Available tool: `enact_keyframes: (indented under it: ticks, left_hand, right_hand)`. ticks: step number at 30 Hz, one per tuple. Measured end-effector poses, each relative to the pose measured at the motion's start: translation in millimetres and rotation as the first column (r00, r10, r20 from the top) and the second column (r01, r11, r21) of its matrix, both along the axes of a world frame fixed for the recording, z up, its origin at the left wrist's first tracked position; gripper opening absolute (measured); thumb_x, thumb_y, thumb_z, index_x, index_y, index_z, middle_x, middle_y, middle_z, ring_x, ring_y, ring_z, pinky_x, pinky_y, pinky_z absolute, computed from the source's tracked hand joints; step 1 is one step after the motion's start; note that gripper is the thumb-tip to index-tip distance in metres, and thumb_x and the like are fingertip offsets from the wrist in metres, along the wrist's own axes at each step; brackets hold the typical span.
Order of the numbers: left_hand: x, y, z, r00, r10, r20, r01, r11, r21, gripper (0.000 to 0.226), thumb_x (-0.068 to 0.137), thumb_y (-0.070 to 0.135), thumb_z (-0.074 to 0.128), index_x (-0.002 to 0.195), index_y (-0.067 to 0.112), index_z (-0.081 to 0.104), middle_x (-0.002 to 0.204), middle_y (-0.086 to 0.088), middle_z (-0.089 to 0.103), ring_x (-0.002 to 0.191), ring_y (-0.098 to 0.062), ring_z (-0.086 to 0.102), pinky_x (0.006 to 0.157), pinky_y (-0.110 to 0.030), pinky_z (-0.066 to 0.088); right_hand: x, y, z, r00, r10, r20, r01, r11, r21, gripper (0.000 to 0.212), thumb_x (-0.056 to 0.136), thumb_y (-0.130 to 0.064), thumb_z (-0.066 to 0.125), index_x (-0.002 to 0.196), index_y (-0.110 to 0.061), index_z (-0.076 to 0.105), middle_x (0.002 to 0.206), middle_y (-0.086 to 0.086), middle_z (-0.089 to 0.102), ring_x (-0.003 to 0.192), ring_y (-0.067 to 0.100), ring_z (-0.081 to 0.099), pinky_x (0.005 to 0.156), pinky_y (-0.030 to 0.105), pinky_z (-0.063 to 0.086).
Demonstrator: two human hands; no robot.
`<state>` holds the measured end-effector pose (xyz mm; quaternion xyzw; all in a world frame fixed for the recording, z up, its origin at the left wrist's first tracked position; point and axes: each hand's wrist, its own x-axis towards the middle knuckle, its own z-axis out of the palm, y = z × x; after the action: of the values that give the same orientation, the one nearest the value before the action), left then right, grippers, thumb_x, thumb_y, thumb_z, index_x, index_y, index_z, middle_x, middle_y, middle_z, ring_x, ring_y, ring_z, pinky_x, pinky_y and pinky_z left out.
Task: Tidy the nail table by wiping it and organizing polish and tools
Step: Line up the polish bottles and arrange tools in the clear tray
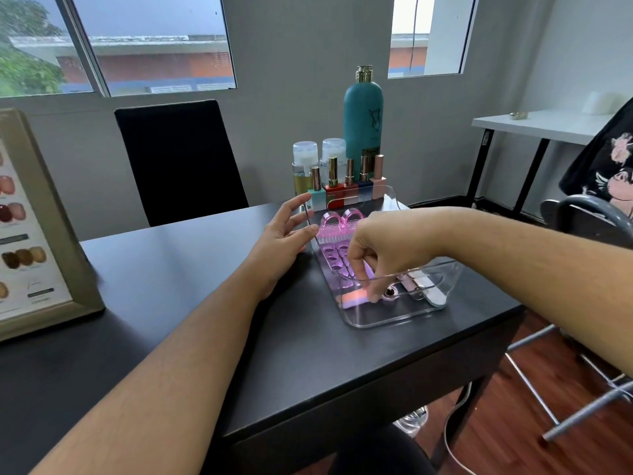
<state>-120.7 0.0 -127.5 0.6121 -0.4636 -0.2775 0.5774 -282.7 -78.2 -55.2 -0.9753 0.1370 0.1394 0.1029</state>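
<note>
A clear plastic organizer tray sits at the right end of the black nail table. Inside it lie a pink nail brush, purple toe separators, a pink and purple buffer block and nail files. My right hand reaches down into the tray, fingertips pinched on the buffer block. My left hand rests with spread fingers against the tray's left wall. Several nail polish bottles stand in a row behind the tray.
A tall teal bottle and two clear pump bottles stand behind the polishes. A framed nail colour chart leans at the left. A black chair faces the table's far side. A white side table is at the right.
</note>
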Motion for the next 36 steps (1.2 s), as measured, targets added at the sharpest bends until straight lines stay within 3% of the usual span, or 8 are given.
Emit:
enact_keyframes:
  ticks: [5, 12, 15, 18, 23, 29, 33, 36]
  left_hand:
    - [0, 0, 1, 1.0, 0.002, 0.001, -0.002, 1.0, 0.005, 0.05, 0.093, 0.018, 0.054, 0.136, 0.037, 0.038, 0.145, -0.005, 0.043, 0.13, -0.022, 0.043, 0.108, -0.048, 0.037]
    - [-1, 2, 2, 1.0, -0.002, 0.01, 0.002, 1.0, 0.001, 0.05, 0.093, 0.018, 0.054, 0.135, 0.038, 0.039, 0.145, -0.006, 0.042, 0.129, -0.021, 0.044, 0.108, -0.046, 0.037]
    - [1, 2, 0, 1.0, -0.019, 0.004, 0.019, 1.0, -0.021, 0.049, 0.092, 0.017, 0.055, 0.135, 0.038, 0.041, 0.142, -0.005, 0.046, 0.121, -0.017, 0.052, 0.104, -0.039, 0.041]
    - [3, 0, -1, 1.0, -0.028, 0.003, 0.028, 0.999, -0.018, 0.048, 0.092, 0.019, 0.055, 0.132, 0.042, 0.041, 0.142, -0.003, 0.046, 0.12, -0.015, 0.052, 0.105, -0.041, 0.042]
    - [3, -1, -2, 1.0, -0.02, 0.012, 0.02, 1.0, -0.011, 0.046, 0.092, 0.022, 0.055, 0.129, 0.047, 0.042, 0.144, -0.002, 0.044, 0.123, -0.016, 0.049, 0.106, -0.042, 0.04]
    - [1, 0, -1, 1.0, -0.012, 0.022, 0.012, 1.0, -0.007, 0.046, 0.093, 0.022, 0.054, 0.129, 0.046, 0.04, 0.145, -0.003, 0.042, 0.127, -0.02, 0.046, 0.107, -0.046, 0.038]
    - [1, 0, 0, 1.0, -0.015, 0.019, 0.016, 1.0, -0.011, 0.047, 0.093, 0.021, 0.054, 0.131, 0.045, 0.04, 0.145, -0.003, 0.043, 0.126, -0.019, 0.047, 0.107, -0.045, 0.04]
    - [2, 0, -1, 1.0, -0.018, 0.02, 0.018, 1.0, -0.018, 0.047, 0.093, 0.02, 0.054, 0.13, 0.045, 0.04, 0.145, -0.002, 0.043, 0.123, -0.016, 0.048, 0.107, -0.042, 0.039]
  right_hand:
    - [5, 2, -5, 0.999, 0.029, 0.02, -0.03, 0.999, 0.015, 0.017, 0.069, -0.034, 0.081, 0.07, -0.027, 0.066, 0.041, -0.02, 0.052, 0.042, -0.002, 0.047, 0.058, 0.027, 0.043]
    - [7, 2, -4, 0.997, 0.006, 0.073, -0.005, 1.0, -0.017, 0.017, 0.071, -0.035, 0.079, 0.071, -0.024, 0.066, 0.041, -0.023, 0.052, 0.044, -0.005, 0.047, 0.056, 0.022, 0.044]
    - [-2, -7, 9, 0.976, -0.065, 0.208, 0.061, 0.998, 0.026, 0.013, 0.078, -0.032, 0.074, 0.075, -0.021, 0.068, 0.045, -0.024, 0.052, 0.043, -0.006, 0.046, 0.045, 0.008, 0.038]
    - [-13, -27, 22, 0.929, -0.135, 0.344, 0.157, 0.987, -0.039, 0.009, 0.078, -0.032, 0.074, 0.075, -0.024, 0.07, 0.051, -0.013, 0.054, 0.047, -0.006, 0.047, 0.049, 0.014, 0.038]
    - [-10, -30, 10, 0.976, -0.159, 0.15, 0.179, 0.975, -0.128, 0.02, 0.071, -0.034, 0.079, 0.09, -0.029, 0.073, 0.065, -0.013, 0.056, 0.057, -0.001, 0.051, 0.052, 0.016, 0.033]
    - [6, -32, -6, 0.977, -0.157, 0.146, 0.185, 0.96, -0.208, 0.033, 0.07, -0.027, 0.082, 0.1, -0.022, 0.071, 0.105, -0.004, 0.064, 0.097, 0.017, 0.057, 0.071, 0.025, 0.043]
    - [10, -30, -6, 0.975, -0.144, 0.168, 0.172, 0.971, -0.164, 0.035, 0.07, -0.025, 0.082, 0.102, -0.019, 0.07, 0.101, -0.005, 0.065, 0.089, 0.011, 0.056, 0.061, 0.015, 0.036]
    - [2, -29, 2, 0.961, -0.161, 0.223, 0.189, 0.976, -0.109, 0.034, 0.07, -0.029, 0.081, 0.102, -0.024, 0.07, 0.09, -0.018, 0.057, 0.076, -0.001, 0.049, 0.057, 0.011, 0.032]
